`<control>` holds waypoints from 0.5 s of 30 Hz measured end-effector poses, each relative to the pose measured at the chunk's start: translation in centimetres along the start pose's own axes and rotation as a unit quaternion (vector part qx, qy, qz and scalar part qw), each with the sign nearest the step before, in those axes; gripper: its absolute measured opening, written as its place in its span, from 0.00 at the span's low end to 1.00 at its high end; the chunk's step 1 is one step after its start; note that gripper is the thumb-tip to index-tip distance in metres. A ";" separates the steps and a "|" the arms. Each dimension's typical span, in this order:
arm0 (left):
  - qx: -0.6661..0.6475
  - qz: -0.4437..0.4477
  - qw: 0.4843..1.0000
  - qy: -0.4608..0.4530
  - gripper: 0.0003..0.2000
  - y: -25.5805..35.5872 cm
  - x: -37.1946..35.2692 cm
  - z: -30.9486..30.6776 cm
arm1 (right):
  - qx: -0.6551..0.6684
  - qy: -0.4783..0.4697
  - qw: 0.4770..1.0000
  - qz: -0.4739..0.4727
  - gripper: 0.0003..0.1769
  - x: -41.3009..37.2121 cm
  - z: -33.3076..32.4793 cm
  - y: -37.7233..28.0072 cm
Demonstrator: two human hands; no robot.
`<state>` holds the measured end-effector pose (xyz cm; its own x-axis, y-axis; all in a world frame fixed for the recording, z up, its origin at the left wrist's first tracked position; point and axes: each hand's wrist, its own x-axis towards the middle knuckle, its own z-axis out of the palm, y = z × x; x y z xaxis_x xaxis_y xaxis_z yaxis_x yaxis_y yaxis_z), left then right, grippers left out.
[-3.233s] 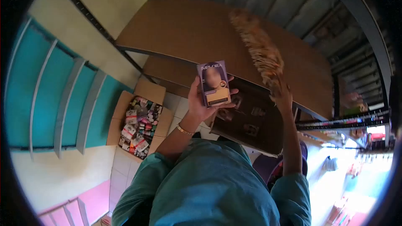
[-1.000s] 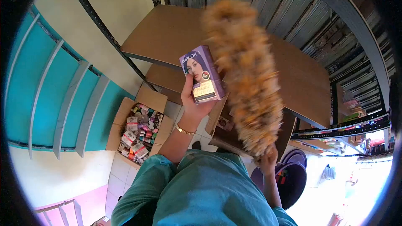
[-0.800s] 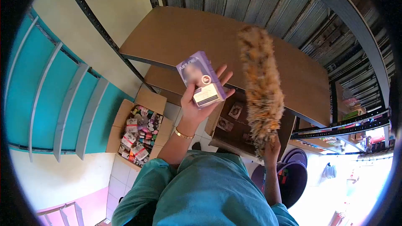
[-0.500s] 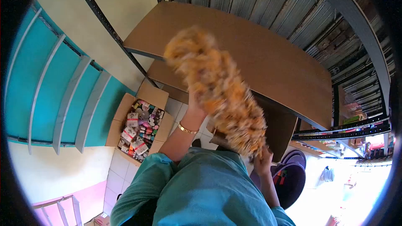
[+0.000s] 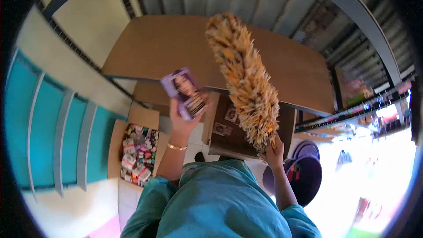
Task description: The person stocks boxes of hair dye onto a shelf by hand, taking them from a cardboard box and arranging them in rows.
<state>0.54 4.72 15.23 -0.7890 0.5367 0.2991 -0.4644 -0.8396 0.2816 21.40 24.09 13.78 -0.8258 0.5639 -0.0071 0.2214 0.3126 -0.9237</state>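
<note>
My left hand grips a small purple product box, raised in front of the shelf edge. A portrait is printed on its front, and it looks like a hair-dye pack. On the other side, my right hand is closed around the lower end of a fluffy orange-brown duster. The duster slants up and to the left across the shelf, apart from the box. Below it stands an open brown carton with a few flat boxes inside, partly hidden by the duster.
A brown shelf board on dark metal posts spans the front. On the floor at left, an open carton holds many small packs and bottles. Dark purple buckets stand at right. Grey slats line the turquoise wall.
The duster has swung up and is steeper, leaving my left hand unobstructed. The purple box, not visible before, now shows in that hand. The view has shifted, revealing more of the carton below.
</note>
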 end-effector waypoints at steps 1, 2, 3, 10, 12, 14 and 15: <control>-0.026 -0.027 0.999 -0.026 0.33 0.0 0.1 -0.7 | 0.066 0.010 0.997 0.023 0.18 0.0 -0.1 -0.3; -0.055 -0.057 0.995 -0.055 0.34 -0.1 0.4 -1.7 | 0.132 0.025 0.990 0.040 0.19 -0.1 -0.6 -0.4; -0.120 -0.079 0.984 -0.107 0.34 0.0 1.0 -3.4 | 0.105 -0.008 0.994 -0.004 0.19 -0.3 -0.9 1.9; 0.009 -0.112 0.992 0.065 0.30 0.0 -0.2 -7.1 | -0.013 -0.136 0.980 -0.145 0.23 -2.4 -1.9 -1.4; 0.020 -0.118 0.991 0.061 0.29 0.4 0.2 -7.5 | -0.021 -0.122 0.985 -0.119 0.24 -2.5 -1.6 -2.1; -0.008 -0.132 0.991 0.028 0.28 0.3 1.1 -8.3 | -0.002 -0.100 0.993 -0.061 0.25 -2.5 -1.7 -2.8; 0.097 -0.073 0.987 0.108 0.27 -0.1 1.0 -5.0 | -0.016 -0.086 0.992 -0.087 0.25 -2.5 -1.7 -2.8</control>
<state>-2.24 4.89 10.93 -0.7969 0.6022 0.0474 -0.5097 -0.7124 0.4824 23.77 23.09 17.02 -0.9286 0.3615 0.0837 0.0817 0.4193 -0.9042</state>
